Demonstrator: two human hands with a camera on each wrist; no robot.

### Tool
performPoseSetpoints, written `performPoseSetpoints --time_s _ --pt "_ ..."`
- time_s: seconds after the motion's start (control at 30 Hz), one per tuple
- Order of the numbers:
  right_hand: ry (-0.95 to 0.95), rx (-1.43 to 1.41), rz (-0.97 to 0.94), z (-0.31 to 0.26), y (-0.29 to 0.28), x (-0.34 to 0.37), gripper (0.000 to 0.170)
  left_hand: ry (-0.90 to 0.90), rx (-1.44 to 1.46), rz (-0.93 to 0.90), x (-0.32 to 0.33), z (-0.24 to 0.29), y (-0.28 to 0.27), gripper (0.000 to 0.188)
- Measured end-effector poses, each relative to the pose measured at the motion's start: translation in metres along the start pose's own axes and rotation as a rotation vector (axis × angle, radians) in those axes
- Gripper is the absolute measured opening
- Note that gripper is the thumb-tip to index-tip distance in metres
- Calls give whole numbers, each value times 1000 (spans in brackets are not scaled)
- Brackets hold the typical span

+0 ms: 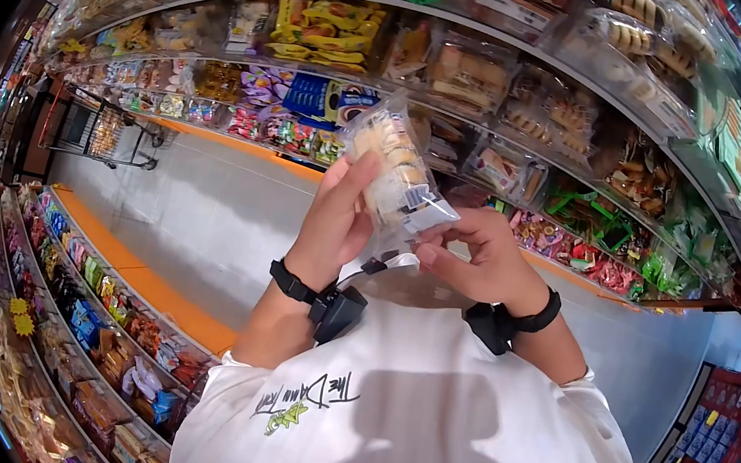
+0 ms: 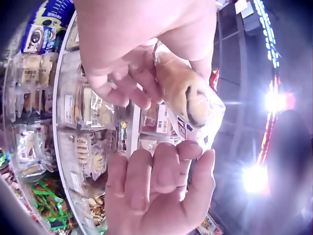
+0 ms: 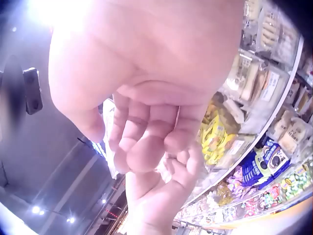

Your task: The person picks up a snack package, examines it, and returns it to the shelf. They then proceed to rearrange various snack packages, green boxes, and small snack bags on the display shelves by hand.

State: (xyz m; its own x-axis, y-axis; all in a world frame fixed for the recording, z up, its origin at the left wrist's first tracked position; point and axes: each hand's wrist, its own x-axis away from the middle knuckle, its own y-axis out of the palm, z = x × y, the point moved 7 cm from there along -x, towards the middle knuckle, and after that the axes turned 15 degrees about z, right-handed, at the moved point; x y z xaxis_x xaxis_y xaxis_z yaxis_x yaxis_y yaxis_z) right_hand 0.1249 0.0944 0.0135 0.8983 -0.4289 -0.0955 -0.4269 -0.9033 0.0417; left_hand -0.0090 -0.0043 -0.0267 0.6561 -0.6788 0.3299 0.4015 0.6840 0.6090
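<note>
A clear plastic pack of bread rolls, with pale rounded pieces lined up inside, is held up in front of the chest. My left hand grips its left side, thumb across the front. At the lower right end, my right hand pinches the crimped wrapper between thumb and index finger. In the left wrist view, a brown filled roll shows through the film beside the left hand, with the right hand below. The right hand mostly hides the pack in the right wrist view.
Ahead, curved shelves carry bread packs, yellow bags and blue packets. More snack shelves run along the left, edged by an orange base. A shopping cart stands far left on the pale floor.
</note>
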Motion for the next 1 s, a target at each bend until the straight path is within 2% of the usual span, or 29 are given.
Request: performPoseSetpoints --time_s 0.07,0.17,0.4,0.5,0.67,0.77,0.9,1.0 --pt "71 -80 34 -4 -23 11 14 -24 -7 -28 -8 -14 22 61" --pt "68 -59 58 -2 -59 24 18 -80 -33 -52 -11 -39 51 62" --pt "-150 79 135 -13 -115 54 16 -215 6 -103 -16 -100 95 67" --pt "-160 126 129 -13 -138 64 15 -242 44 -118 -17 -123 110 67" --pt "-74 105 141 -16 -179 84 16 -274 106 -178 -21 -161 140 64" --pt "-34 74 160 -15 -205 98 18 -213 76 -219 -16 -170 170 61" --pt "57 9 172 -13 -233 108 20 -264 70 -189 -12 -183 193 56" --pt "42 -15 134 -11 -244 107 19 -260 18 -177 -10 -191 196 56"
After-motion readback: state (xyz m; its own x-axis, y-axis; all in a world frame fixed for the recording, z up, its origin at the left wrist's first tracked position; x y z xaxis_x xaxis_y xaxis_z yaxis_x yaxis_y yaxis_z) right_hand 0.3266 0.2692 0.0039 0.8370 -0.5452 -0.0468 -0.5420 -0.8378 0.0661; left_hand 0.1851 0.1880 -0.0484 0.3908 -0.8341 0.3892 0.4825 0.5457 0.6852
